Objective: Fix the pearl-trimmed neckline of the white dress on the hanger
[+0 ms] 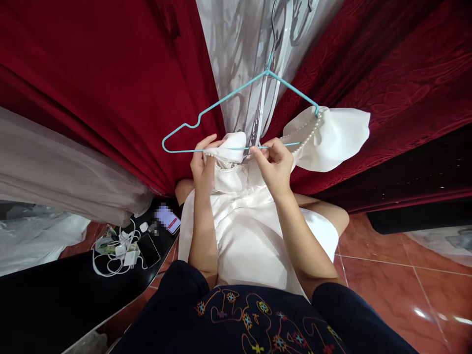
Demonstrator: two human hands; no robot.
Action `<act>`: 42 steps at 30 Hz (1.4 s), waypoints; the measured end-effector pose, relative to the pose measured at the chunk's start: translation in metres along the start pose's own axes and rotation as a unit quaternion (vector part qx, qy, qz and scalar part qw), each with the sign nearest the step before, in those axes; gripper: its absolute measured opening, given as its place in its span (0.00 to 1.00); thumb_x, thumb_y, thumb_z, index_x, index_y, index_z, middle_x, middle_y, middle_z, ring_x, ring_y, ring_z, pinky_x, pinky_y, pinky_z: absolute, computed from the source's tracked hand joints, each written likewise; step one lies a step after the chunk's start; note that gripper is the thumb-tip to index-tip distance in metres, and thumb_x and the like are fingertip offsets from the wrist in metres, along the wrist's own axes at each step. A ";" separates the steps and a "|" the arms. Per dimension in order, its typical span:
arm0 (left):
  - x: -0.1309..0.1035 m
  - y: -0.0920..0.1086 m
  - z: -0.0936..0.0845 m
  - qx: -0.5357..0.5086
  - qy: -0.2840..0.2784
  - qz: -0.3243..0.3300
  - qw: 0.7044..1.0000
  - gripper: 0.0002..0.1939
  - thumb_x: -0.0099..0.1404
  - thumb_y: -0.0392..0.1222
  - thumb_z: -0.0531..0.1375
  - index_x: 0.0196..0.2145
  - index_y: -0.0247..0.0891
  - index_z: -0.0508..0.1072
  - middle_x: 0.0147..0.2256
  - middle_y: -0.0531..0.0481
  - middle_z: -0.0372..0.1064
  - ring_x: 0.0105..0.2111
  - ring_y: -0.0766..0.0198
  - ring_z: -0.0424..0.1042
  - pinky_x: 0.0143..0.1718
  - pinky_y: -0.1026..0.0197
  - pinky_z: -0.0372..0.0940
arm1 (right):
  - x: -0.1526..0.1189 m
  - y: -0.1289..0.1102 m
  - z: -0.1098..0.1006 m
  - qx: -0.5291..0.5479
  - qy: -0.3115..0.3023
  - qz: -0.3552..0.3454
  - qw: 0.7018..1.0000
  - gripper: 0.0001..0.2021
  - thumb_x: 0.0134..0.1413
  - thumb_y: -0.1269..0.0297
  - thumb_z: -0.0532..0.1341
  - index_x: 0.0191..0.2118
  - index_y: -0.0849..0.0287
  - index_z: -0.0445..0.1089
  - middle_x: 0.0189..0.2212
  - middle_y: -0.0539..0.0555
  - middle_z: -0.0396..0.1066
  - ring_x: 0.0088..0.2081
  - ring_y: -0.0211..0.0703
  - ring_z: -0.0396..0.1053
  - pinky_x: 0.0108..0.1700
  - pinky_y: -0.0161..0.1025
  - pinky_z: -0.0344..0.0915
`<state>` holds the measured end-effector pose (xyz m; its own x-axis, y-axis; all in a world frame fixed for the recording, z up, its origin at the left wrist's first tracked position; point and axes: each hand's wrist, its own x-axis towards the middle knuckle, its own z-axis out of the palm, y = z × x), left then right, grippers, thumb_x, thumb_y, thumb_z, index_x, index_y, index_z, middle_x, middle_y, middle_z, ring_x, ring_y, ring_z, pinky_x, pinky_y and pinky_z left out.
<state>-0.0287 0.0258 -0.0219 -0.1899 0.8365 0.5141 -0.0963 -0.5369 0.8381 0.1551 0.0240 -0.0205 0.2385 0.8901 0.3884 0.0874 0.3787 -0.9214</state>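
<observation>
A white dress [254, 231] with pearl-beaded straps lies over my lap. Its right puffed sleeve [337, 135] hangs on the right end of a light blue hanger [236, 92], whose left end is bare. My left hand [206, 160] is closed on the dress's left beaded strap [224, 164], beside the hanger's lower bar. Nearer the middle, my right hand [275, 162] pinches the dress's upper edge at the hanger's lower bar; its fingertips partly hide what they hold.
Dark red curtains [110, 73] hang on both sides, with a white cloth and straps between them. At the lower left, a black bench [73, 295] holds white cables [121, 250] and two phones [148, 250]. The floor [383, 255] is red tile.
</observation>
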 end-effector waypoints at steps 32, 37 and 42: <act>0.005 0.018 0.013 0.015 0.080 0.010 0.997 0.20 0.74 0.64 0.60 0.40 0.44 0.69 0.31 0.50 0.76 0.39 0.54 0.81 0.46 0.53 0.73 | 0.088 0.012 -0.134 -0.213 0.290 -0.121 0.925 0.13 0.55 0.83 0.59 0.33 0.65 0.80 0.28 0.56 0.78 0.31 0.37 0.72 0.36 0.39 0.63; 0.003 0.004 0.021 -0.025 0.076 -0.009 0.997 0.15 0.73 0.59 0.62 0.41 0.45 0.70 0.32 0.51 0.78 0.40 0.54 0.81 0.52 0.52 0.74 | 0.058 0.043 -0.151 -0.201 0.192 -0.019 0.960 0.09 0.54 0.80 0.65 0.29 0.60 0.78 0.25 0.52 0.73 0.26 0.33 0.66 0.32 0.39 0.59; 0.002 -0.006 0.033 -0.022 0.109 -0.043 0.993 0.15 0.71 0.59 0.62 0.40 0.45 0.70 0.34 0.50 0.77 0.40 0.55 0.80 0.56 0.52 0.73 | 0.009 0.030 -0.121 -0.183 -0.031 -0.038 0.982 0.05 0.58 0.61 0.71 0.34 0.56 0.81 0.37 0.54 0.83 0.39 0.44 0.80 0.45 0.43 0.74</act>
<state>0.0039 0.0339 -0.0199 -0.3858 0.8388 0.3841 -0.1640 -0.4721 0.8661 0.2766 0.0128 -0.0462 0.1602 0.8804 0.4463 0.4479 0.3381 -0.8277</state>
